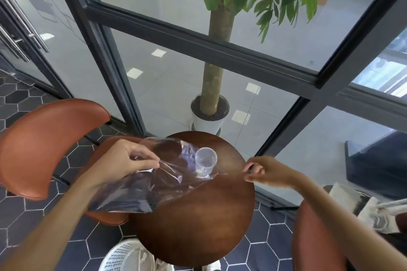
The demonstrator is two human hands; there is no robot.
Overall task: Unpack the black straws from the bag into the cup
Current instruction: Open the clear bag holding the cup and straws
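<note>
A clear plastic bag [167, 174] hangs over the left part of the round brown table [198, 222]. The black straws [130, 198] show as a dark bundle in its lower end, near my left wrist. My left hand [130, 160] pinches the bag's film at its upper left. My right hand [264, 171] is at the table's right edge with its fingers pinched together, and a thin stretch of film seems to reach it. An empty clear plastic cup [206, 159] stands upright on the far side of the table, partly behind the film.
Brown chairs stand at the left [44, 145] and at the lower right [312, 237]. A white slotted basket [125, 257] sits on the tiled floor under the table's near edge. A potted tree [209, 116] stands behind the glass wall, and a pale cloth bag [374, 211] lies at the right.
</note>
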